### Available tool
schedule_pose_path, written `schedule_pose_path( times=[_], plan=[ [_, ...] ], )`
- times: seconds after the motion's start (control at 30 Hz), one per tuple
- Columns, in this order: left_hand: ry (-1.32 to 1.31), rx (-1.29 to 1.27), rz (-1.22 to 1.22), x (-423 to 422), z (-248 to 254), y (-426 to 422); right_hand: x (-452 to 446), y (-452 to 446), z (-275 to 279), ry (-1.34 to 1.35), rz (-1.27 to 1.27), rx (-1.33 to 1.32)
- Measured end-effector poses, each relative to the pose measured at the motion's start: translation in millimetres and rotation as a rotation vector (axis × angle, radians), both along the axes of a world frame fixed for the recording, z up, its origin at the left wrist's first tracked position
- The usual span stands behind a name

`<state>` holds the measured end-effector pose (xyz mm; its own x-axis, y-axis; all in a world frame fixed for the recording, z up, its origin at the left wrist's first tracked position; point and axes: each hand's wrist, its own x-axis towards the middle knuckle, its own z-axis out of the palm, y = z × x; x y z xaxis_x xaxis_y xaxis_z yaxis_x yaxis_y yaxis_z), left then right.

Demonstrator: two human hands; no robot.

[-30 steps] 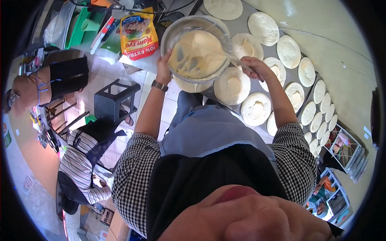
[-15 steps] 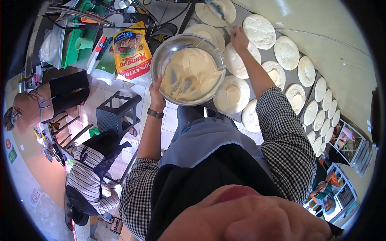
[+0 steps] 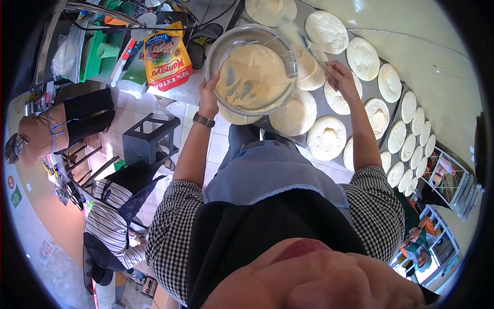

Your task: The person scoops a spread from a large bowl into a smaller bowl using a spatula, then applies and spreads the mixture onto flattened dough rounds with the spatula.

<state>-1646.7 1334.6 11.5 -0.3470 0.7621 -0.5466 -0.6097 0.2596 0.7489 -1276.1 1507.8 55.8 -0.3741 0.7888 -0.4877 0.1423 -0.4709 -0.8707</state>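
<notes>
My left hand (image 3: 209, 97) grips the near-left rim of a metal mixing bowl (image 3: 215, 54), held up and tilted. Inside it, a thick pale yellow cream (image 3: 257, 72) shows scoop marks. My right hand (image 3: 338, 78) is closed round the handle of a spatula (image 3: 298, 38), whose blade is smeared by motion near the bowl's right edge. Under the spatula lies a flat dough round (image 3: 310, 74) with a dab of cream on it. More dough rounds, such as this one (image 3: 328, 138) with cream in its middle, lie beside my right arm.
Dark baking trays (image 3: 275, 126) carry several dough rounds along the wall. A yellow and red pouch (image 3: 167, 56) and a green bin (image 3: 92, 56) stand on the left counter. A black stool (image 3: 149, 139) is on the floor. Other people (image 3: 110, 216) are at left and lower right.
My right hand and the spatula have come back from the far dough round, nearer to me and rightward. The bowl has shifted slightly right and away. Cream now shows on the far round.
</notes>
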Motion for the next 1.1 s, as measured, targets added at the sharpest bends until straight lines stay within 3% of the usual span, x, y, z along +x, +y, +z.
schedule_pose_path(
  times=[0.07,0.1,0.13,0.17,0.3,0.43,0.5,0.57,0.63,0.67,0.73,0.83,0.93,1.1],
  plan=[
    [-0.029,0.021,-0.038,11,8,9,8,-22,10,-0.285,0.224,0.199],
    [-0.030,0.024,-0.047,15,7,13,10,-32,5,-0.326,0.330,0.526],
    [-0.008,0.008,-0.072,19,8,19,12,-44,3,-0.445,0.377,0.617],
    [0.013,-0.007,-0.097,24,6,25,8,-60,9,-0.566,0.423,0.707],
    [0.063,0.035,-0.125,49,33,36,13,-94,15,-0.581,0.467,0.808],
    [0.117,0.017,-0.138,62,42,46,25,-110,21,-0.578,0.524,0.694],
    [0.115,0.049,-0.143,66,38,51,29,-116,16,-0.469,0.542,0.451],
    [0.114,0.081,-0.146,70,32,55,29,-118,16,-0.430,0.543,0.404],
    [0.160,0.093,-0.134,73,25,57,25,-119,19,-0.175,0.412,-0.152],
    [0.161,0.094,-0.137,75,24,58,24,-120,21,-0.173,0.409,-0.152],
    [0.158,0.122,-0.137,80,22,60,21,-121,23,0.007,0.315,-0.460],
    [0.179,0.118,-0.143,89,20,63,19,-123,15,0.222,0.222,-0.644],
    [0.157,0.066,-0.132,93,21,67,17,-124,8,0.353,0.166,-0.732],
    [0.054,0.047,-0.121,85,1,77,35,-100,-7,0.482,0.100,-0.635]
  ],
)
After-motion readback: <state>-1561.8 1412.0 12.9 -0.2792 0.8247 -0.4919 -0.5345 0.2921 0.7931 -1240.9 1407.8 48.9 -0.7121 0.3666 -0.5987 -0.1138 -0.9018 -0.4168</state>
